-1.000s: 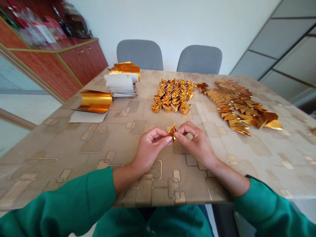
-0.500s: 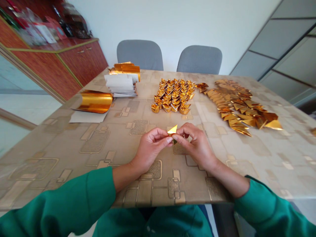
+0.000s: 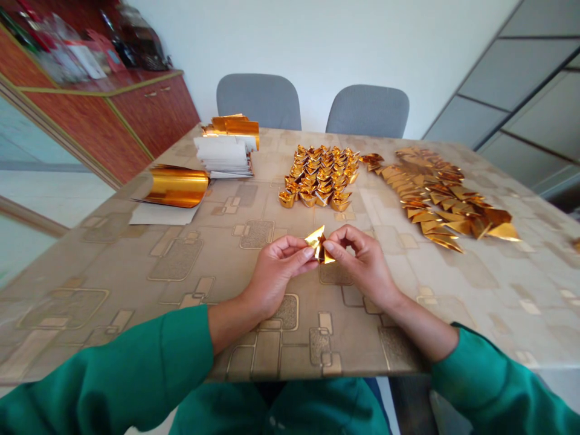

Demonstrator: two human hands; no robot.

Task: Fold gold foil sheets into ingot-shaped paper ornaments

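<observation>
A small folded piece of gold foil paper (image 3: pixel 319 246) is pinched between both hands just above the table's near middle. My left hand (image 3: pixel 275 272) grips its left side with thumb and fingers closed. My right hand (image 3: pixel 362 261) pinches its right side, fingers curled. Behind the hands lies a tight cluster of folded gold ingots (image 3: pixel 320 176). To the right stretches a row of flat folded gold triangles (image 3: pixel 437 196). Both sleeves are green.
A stack of white-backed gold sheets (image 3: pixel 225 151) and a curled gold sheet (image 3: pixel 174 188) sit at the far left of the patterned table (image 3: pixel 136 272). Two grey chairs (image 3: pixel 312 106) stand behind it. A red cabinet (image 3: pixel 113 115) is at the left.
The gold piece has been turned and opened slightly between the fingertips; its tip now leans left and a lower flap shows. The hands stayed in place.
</observation>
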